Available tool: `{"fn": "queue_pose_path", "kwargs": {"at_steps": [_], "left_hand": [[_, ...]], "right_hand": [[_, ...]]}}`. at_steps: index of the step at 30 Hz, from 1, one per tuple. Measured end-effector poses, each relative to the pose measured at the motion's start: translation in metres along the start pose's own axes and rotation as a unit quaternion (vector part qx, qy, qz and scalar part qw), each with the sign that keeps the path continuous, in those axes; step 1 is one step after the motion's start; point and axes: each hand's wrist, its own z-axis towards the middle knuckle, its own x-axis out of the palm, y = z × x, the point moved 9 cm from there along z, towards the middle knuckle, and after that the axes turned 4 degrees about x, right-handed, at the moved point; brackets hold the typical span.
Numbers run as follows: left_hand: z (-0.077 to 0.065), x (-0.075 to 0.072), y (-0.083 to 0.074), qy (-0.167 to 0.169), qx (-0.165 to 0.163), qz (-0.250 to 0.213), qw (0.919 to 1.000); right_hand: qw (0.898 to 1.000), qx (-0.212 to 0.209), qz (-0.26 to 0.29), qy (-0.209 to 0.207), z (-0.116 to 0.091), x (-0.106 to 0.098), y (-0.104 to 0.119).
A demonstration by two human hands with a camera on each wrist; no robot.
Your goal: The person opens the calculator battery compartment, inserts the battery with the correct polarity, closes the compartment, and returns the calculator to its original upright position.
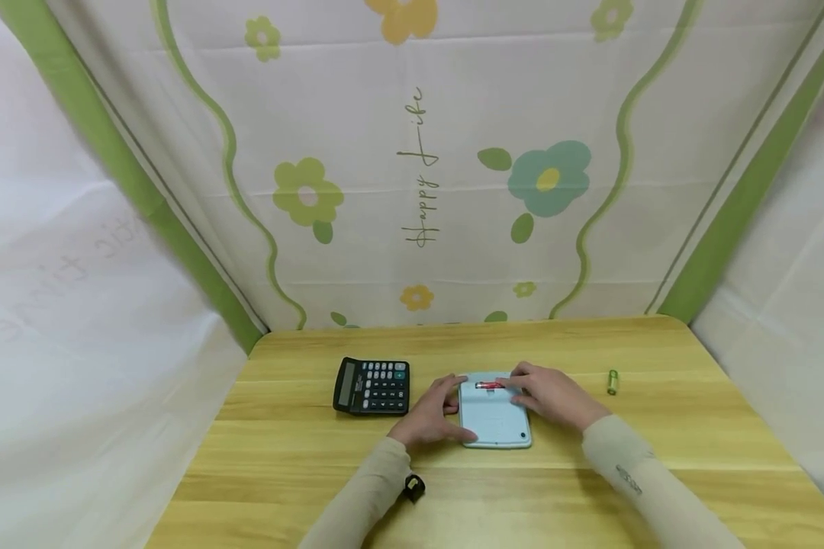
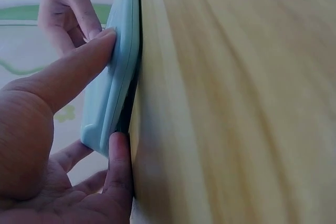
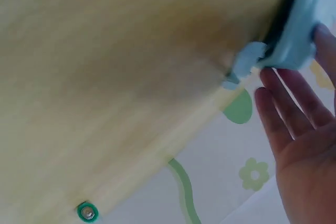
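A light blue device (image 1: 496, 423) lies back side up, its battery slot exposed near the far edge. A red battery (image 1: 489, 386) sits in that slot. My left hand (image 1: 434, 415) grips the device by its left side; in the left wrist view its thumb (image 2: 86, 69) is on the back and a fingertip is tucked at the lower edge. With extended fingers, my right hand (image 1: 552, 393) touches the red battery's right end and the device's right side. A small light blue piece (image 3: 247, 61), perhaps the slot's cover, shows beside the device in the right wrist view.
Left of the device is a black calculator (image 1: 374, 386), keys up. A green battery (image 1: 613, 382) stands to the right on the wooden table (image 1: 302, 473). Beside the left sleeve is a small black object (image 1: 414, 486). Patterned cloth (image 1: 453, 252) hangs behind the table.
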Motion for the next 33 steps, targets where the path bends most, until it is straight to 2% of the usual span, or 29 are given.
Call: {"fn": "queue_pose_path", "kwargs": {"at_steps": [3,6,10,14,20,33], "left_hand": [[0.001,0.001,0.001,0.001,0.003,0.0,1.0],[0.0,0.001,0.0,0.001,0.005,0.001,1.0],[-0.002,0.001,-0.002,-0.001,0.005,0.003,1.0],[-0.003,0.0,-0.003,-0.002,0.005,0.002,1.0],[-0.001,0.001,-0.001,0.003,0.007,-0.002,1.0],[-0.001,0.002,0.002,0.007,0.006,-0.004,1.0]], "right_hand": [[0.997,0.041,0.067,0.027,-0.001,-0.003,-0.012],[0.989,0.088,0.12,0.019,-0.003,-0.011,-0.032],[0.983,0.136,0.122,-0.015,-0.006,-0.022,-0.059],[0.978,0.168,0.124,0.001,-0.009,-0.02,-0.071],[0.974,0.183,0.134,0.019,-0.009,-0.01,-0.07],[0.973,0.184,0.136,0.034,-0.004,0.002,-0.061]]}}
